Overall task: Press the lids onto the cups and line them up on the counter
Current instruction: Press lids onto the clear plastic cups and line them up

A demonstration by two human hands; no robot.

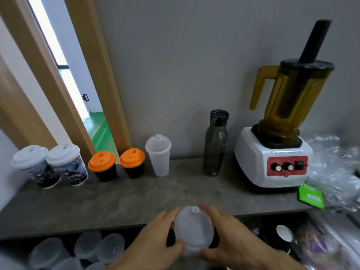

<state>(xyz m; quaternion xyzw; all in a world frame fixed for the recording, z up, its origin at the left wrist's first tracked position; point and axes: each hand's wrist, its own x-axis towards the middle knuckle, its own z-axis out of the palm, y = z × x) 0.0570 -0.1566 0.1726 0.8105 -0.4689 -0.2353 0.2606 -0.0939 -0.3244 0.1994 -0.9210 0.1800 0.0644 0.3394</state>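
A translucent lid (192, 228) sits on a cup that is hidden beneath it, held just in front of the counter's front edge. My left hand (155, 238) grips its left rim and my right hand (226, 236) grips its right rim. Along the back of the grey counter (120, 199) stands a row of lidded cups: two printed cups with white lids (31, 164) (67, 161), two black cups with orange lids (102, 165) (132, 162), and a clear cup with a clear lid (158, 154).
A dark water bottle (215, 143) and a white blender with an amber jug (272, 156) stand at the back right. Crinkled clear plastic (337, 168) and a green packet (311, 195) lie at far right. Several clear cups (87, 248) sit below the counter at lower left.
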